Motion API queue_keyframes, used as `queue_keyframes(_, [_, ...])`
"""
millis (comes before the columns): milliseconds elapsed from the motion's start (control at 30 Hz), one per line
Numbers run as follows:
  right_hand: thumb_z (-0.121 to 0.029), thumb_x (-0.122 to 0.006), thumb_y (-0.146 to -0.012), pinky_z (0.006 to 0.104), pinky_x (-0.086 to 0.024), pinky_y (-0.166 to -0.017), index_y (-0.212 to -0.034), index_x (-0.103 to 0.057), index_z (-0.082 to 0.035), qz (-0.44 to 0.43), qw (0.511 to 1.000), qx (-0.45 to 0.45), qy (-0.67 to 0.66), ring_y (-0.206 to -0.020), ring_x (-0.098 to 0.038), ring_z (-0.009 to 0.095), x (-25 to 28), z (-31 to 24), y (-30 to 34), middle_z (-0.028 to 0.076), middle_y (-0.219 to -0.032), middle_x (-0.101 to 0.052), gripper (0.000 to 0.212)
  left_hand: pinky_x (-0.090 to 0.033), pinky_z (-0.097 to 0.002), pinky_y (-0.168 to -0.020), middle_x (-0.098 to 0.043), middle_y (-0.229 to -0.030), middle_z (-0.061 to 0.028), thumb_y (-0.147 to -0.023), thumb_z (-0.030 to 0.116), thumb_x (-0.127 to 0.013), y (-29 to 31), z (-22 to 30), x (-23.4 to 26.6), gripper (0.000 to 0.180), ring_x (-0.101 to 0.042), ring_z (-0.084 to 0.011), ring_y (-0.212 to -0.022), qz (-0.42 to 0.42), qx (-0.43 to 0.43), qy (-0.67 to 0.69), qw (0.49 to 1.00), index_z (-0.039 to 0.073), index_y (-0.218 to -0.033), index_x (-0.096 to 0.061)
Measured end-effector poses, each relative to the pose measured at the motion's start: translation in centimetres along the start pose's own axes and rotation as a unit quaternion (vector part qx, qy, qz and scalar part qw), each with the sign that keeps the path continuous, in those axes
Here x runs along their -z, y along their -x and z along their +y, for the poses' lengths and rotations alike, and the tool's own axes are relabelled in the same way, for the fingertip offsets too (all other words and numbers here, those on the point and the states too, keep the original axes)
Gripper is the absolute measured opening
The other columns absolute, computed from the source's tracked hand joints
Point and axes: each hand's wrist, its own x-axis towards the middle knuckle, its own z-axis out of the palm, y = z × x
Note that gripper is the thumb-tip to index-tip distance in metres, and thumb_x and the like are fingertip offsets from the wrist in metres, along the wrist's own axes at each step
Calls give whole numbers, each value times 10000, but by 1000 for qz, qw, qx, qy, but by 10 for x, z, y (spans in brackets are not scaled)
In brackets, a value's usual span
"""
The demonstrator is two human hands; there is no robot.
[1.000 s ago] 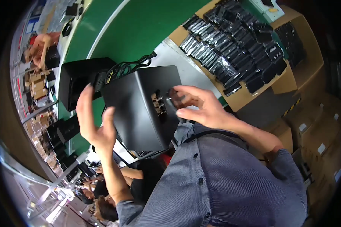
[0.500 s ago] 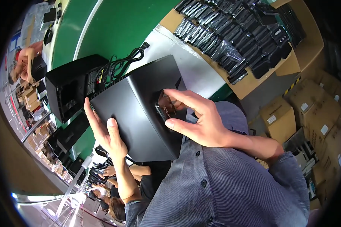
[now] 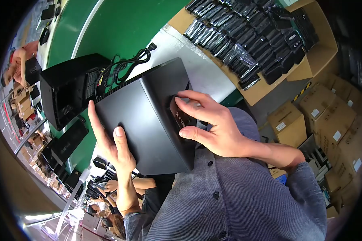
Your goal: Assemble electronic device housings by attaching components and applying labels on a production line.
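A black box-shaped housing [image 3: 155,132] is propped against my body, tilted, its broad smooth face turned up. My left hand [image 3: 114,146] steadies it at its left side, thumb on the broad face and fingers along the edge. On the side face toward my right, my right hand [image 3: 217,124] pinches a small glossy black panel [image 3: 178,114] with pale lettering between thumb and fingers. The panel lies against that side face; whether it is fixed there I cannot tell. Part of it is hidden by my fingers.
Another black housing [image 3: 52,96], its hollow inside showing, stands on the green bench [image 3: 120,24] at the left. A coiled black cable [image 3: 126,69] lies beside it. An open carton [image 3: 251,94] of wrapped black parts is at the upper right; closed cartons [image 3: 289,122] stand at the right. Other people work at the left.
The housing has tipped slightly, showing its broad face more squarely. My right hand has brought the small panel closer to the side face; it stood more apart before.
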Motion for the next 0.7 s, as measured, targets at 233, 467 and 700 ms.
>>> queue_keyframes(233, [-235, -751, -891, 493, -250, -1180, -1418, -517, 35, -2, 998, 51, -40, -1473, -298, 396, -12, 16, -4, 175, -1580, -389, 637, -316, -358, -1136, -397, -1535, -192, -1037, 231, -502, -6, 0, 0, 664, -470, -253, -1325, -7, -18, -51, 998, -8, -1582, -209])
queue_keyframes(467, [-411, -672, -935, 537, -213, -1183, -1383, -554, 46, -67, 989, 121, 49, -1497, -213, 432, 16, 27, -16, 196, -1617, -304, 651, -306, -360, -1144, -393, -1542, -190, -1025, 181, -492, -5, -3, 1, 628, -466, -255, -1333, 4, -2, -16, 1000, -7, -1572, -247])
queue_keyframes(700, [-591, -680, -854, 576, -216, -1180, -1480, -495, -89, -144, 970, 155, 119, -1505, -173, 438, 31, 47, -18, 183, -1656, -196, 823, -280, -351, -1162, -385, -1549, -173, -1018, 160, -493, -2, -2, 2, 621, -423, -250, -1373, 5, -6, -30, 1000, -1, -1570, -258])
